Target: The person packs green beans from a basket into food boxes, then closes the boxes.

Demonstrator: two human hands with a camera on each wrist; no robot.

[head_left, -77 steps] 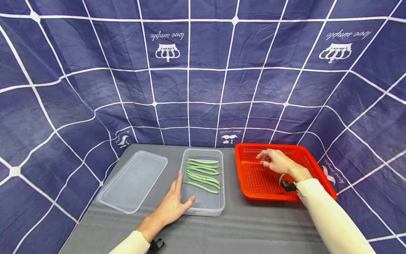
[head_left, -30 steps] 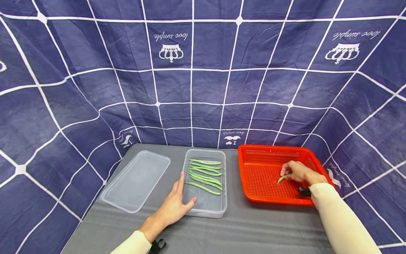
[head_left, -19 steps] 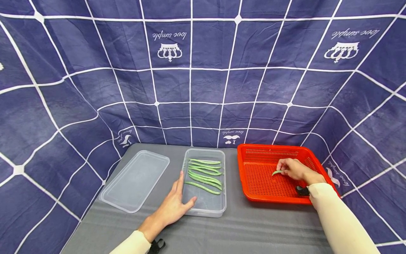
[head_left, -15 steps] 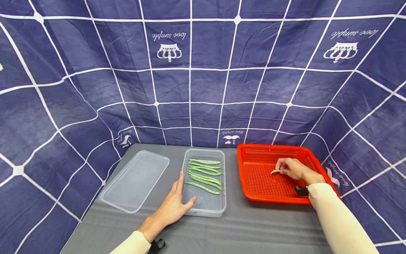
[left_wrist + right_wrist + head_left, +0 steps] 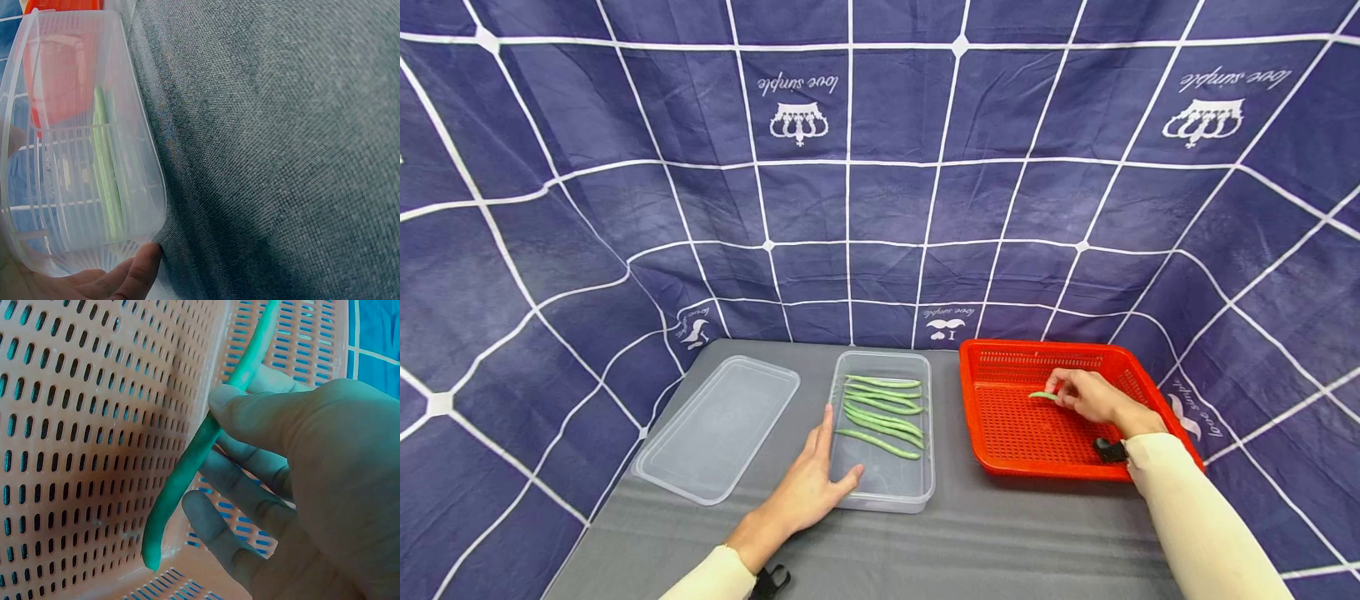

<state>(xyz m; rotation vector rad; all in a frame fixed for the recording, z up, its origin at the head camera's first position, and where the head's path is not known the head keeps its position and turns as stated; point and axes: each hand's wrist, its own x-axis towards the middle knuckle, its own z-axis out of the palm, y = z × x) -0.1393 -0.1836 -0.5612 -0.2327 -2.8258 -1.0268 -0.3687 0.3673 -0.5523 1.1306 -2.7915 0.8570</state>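
My right hand [image 5: 1088,397] is over the red basket [image 5: 992,468], pinching one green bean [image 5: 1041,394] between thumb and fingers. In the right wrist view the thumb presses on the green bean [image 5: 187,459], whose lower end slants down toward the basket floor. My left hand [image 5: 811,492] rests along the left side of the clear plastic container [image 5: 887,492], fingers extended and thumb over its near part. Inside the container, several green beans [image 5: 883,408] lie crosswise, roughly parallel. The left wrist view has the left fingers [image 5: 140,272] against the container's wall.
A clear flat lid [image 5: 718,433] lies on the grey tabletop [image 5: 977,542] to the left of the container. Behind and at both sides hangs a blue cloth [image 5: 880,200] with white grid lines.
The right hand, first hovering with nothing held, has picked up the bean from the basket. It has since shifted slightly left and away, turning the bean more level. The left hand stays put.
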